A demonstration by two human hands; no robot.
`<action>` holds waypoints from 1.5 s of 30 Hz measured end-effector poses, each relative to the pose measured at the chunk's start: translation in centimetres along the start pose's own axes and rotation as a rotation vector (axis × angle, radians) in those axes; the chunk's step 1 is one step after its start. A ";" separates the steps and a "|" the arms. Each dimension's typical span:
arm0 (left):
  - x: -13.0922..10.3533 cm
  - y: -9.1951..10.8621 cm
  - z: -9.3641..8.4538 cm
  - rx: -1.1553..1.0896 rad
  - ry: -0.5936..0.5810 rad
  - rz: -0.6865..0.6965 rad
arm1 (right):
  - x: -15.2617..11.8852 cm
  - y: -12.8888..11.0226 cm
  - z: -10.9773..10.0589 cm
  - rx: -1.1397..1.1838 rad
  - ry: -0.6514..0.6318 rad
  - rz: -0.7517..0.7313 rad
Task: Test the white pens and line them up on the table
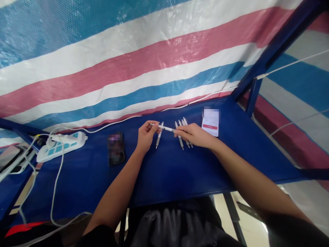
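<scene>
A white pen is held nearly level above the blue table, its two ends in my two hands. My left hand pinches the left end between thumb and fingers. The right end sits in the closed fingers of my right hand. Just below the held pen, beside my left fingertips, another white pen with a grey grip lies on the table. Several similar pens lie side by side under and beyond my right hand, which partly covers them.
A phone with a lit white screen lies right of the pens. Left of my forearm is a dark phone. A white power strip with plugs and trailing cables occupies the table's left part. Behind the blue table hangs a striped tarpaulin.
</scene>
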State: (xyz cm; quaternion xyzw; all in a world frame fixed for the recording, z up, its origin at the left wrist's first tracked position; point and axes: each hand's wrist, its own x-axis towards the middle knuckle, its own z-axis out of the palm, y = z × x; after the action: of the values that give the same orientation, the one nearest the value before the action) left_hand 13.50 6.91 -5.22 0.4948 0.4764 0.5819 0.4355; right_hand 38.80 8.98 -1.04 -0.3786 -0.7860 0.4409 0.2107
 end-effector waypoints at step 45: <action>1.4 -1.8 5.4 0.041 -0.022 -0.023 | 0.1 0.7 0.2 -0.489 0.225 0.038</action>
State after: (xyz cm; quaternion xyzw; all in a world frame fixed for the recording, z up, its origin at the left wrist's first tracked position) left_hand 18.72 9.22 -6.49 0.5047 0.4889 0.5614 0.4372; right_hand 38.89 9.20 -1.71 -0.4795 -0.8336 0.1969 0.1910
